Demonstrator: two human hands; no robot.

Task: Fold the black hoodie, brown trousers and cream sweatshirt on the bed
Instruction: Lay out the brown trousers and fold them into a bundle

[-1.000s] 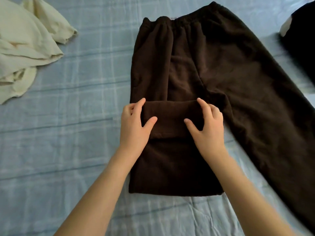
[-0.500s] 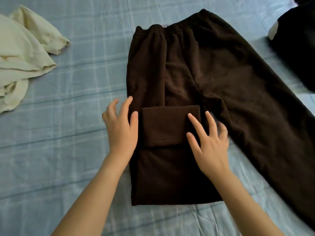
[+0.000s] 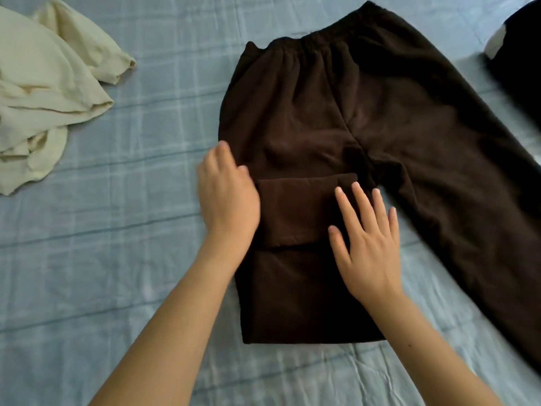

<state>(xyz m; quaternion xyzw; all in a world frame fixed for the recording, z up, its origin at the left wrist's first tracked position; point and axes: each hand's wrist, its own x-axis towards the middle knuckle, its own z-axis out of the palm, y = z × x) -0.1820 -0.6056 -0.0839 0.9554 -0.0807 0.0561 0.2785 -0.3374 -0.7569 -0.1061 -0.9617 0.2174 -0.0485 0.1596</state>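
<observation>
Hands first: left hand (image 3: 227, 197) is caught blurred at the left edge of the brown trousers (image 3: 307, 118), fingers bent, so any grip can't be told. Right hand (image 3: 369, 247) is laid flat, fingers spread, on the folded-up leg (image 3: 295, 212). Cream sweatshirt (image 3: 38, 92) is crumpled far left on the blue checked bed (image 3: 131, 259), trousers are spread mid-bed, and black hoodie (image 3: 524, 68) is cut off at the right edge.

No word, brand, number or sign can be read anywhere. The brown trousers (image 3: 322, 127) and the cream sweatshirt (image 3: 44, 83) show only plain fabric. The pale patch (image 3: 494, 43) on the black hoodie (image 3: 524, 65) (perhaps a label, too small to tell) shows nothing legible.
</observation>
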